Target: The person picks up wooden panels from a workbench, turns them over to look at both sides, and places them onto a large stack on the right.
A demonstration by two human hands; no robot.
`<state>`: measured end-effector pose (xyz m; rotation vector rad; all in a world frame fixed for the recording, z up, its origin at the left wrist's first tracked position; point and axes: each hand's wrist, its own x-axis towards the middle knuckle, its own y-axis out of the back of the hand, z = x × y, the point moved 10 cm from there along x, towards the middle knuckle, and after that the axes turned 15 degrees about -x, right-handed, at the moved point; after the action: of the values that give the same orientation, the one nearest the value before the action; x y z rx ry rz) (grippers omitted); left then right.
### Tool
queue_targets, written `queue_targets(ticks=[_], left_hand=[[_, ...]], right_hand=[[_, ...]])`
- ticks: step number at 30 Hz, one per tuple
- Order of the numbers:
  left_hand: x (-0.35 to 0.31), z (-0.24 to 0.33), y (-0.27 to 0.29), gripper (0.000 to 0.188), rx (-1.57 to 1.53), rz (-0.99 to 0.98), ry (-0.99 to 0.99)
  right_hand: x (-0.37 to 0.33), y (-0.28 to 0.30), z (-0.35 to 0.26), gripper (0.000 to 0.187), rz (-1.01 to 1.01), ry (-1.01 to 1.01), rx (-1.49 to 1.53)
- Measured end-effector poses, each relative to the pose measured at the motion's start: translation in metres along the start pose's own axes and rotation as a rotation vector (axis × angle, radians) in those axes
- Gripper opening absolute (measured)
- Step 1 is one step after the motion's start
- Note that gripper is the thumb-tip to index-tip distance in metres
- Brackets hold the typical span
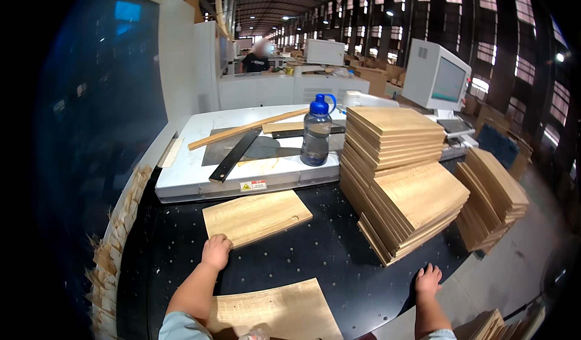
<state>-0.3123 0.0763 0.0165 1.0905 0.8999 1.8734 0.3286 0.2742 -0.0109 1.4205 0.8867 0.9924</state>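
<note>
A light wood-grain board [257,216] with a small round hole near its right end lies flat on the black table [339,249]. My left hand [216,252] has its fingers closed over the near left corner of that board. Another wood-grain board [275,310] lies nearer to me, beside my left forearm. At the table's right edge, my right hand [428,278] rests with fingers apart and nothing in it. The nearest thing to it is a tall stack of boards [417,198], standing a little farther off.
Behind the boards, a white machine bed [181,158] carries a blue-capped water bottle [316,137], a black bar [236,155] and a wooden strip [248,128]. More boards [493,195] are piled at right. A monitor [436,77] and a person [257,58] are farther back.
</note>
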Motion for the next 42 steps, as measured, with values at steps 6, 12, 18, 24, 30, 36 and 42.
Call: queue_targets(ticks=[6, 12, 18, 24, 30, 36, 42], left_hand=[[-0.034, 0.035, 0.023, 0.013, -0.091, -0.069, -0.122], [-0.075, 0.058, 0.086, 0.02, -0.471, -0.014, -0.121], [-0.159, 0.106, 0.122, 0.023, -0.509, -0.179, -0.201], [-0.232, 0.137, 0.143, 0.009, -0.313, -0.143, -0.18], [-0.271, 0.064, 0.14, 0.055, -0.474, 0.011, 0.273], [-0.259, 0.001, 0.092, 0.063, -1.072, 0.229, 0.683], [-0.259, -0.001, 0.082, 0.07, -0.955, 0.192, 0.584]], right_hand=[[-0.001, 0.001, 0.001, 0.046, -0.019, -0.014, 0.038], [-0.001, -0.001, 0.0, 0.046, -0.03, 0.0, 0.054], [-0.001, -0.001, 0.002, 0.046, -0.028, -0.003, 0.05], [-0.003, -0.001, 0.002, 0.045, -0.008, 0.019, 0.065], [-0.063, 0.027, -0.028, 0.032, 0.512, 0.362, 0.245], [-0.198, 0.083, -0.148, 0.038, 0.296, 1.002, 0.691], [-0.267, 0.07, -0.211, 0.055, -0.112, 1.251, 0.669]])
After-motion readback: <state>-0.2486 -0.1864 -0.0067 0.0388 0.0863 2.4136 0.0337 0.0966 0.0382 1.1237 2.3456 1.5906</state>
